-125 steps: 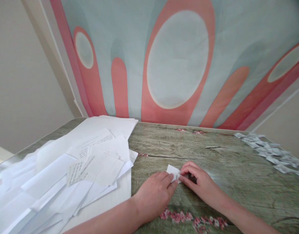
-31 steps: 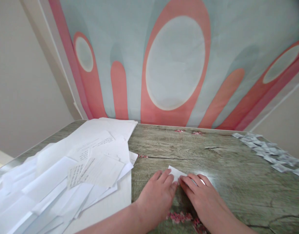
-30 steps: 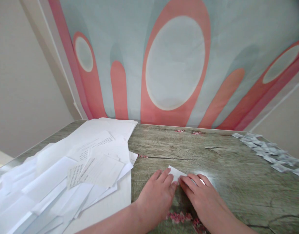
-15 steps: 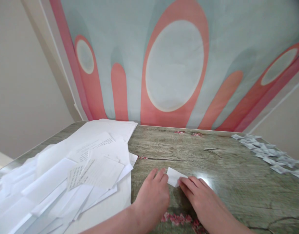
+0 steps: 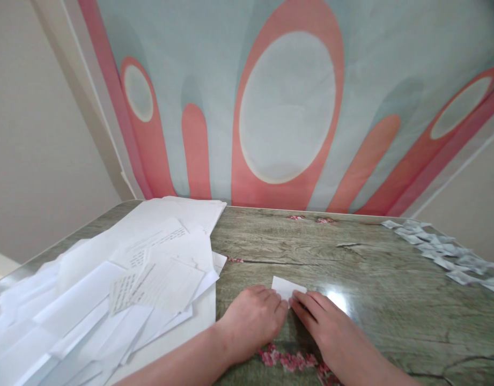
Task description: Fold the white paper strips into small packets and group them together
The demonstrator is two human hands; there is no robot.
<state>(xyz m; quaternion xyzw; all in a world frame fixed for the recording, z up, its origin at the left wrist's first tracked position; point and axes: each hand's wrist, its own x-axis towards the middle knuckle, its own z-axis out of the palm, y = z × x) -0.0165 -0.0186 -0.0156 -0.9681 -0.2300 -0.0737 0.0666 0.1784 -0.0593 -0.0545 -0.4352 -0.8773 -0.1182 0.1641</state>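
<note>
A small white piece of paper (image 5: 286,286) lies on the wood-patterned table, with its far edge showing beyond my fingers. My left hand (image 5: 255,321) is closed, its curled fingers at the paper's near left edge and the fingertips mostly hidden. From the other side, my right hand (image 5: 325,324) grips the paper's right edge with fingers pressed together. The two hands almost meet over the near part of the paper, covering it, so I cannot tell whether it is folded there.
A spread heap of white paper sheets (image 5: 162,287), some printed, covers the table's left side. Several small folded paper pieces (image 5: 443,249) lie in overlapping rows at the far right. Behind the wood-patterned table (image 5: 391,300) stands a patterned wall panel (image 5: 214,64).
My left hand has moved slightly right and nearer, its fingers curling down onto the paper. The paper and my right hand have shifted a little left.
</note>
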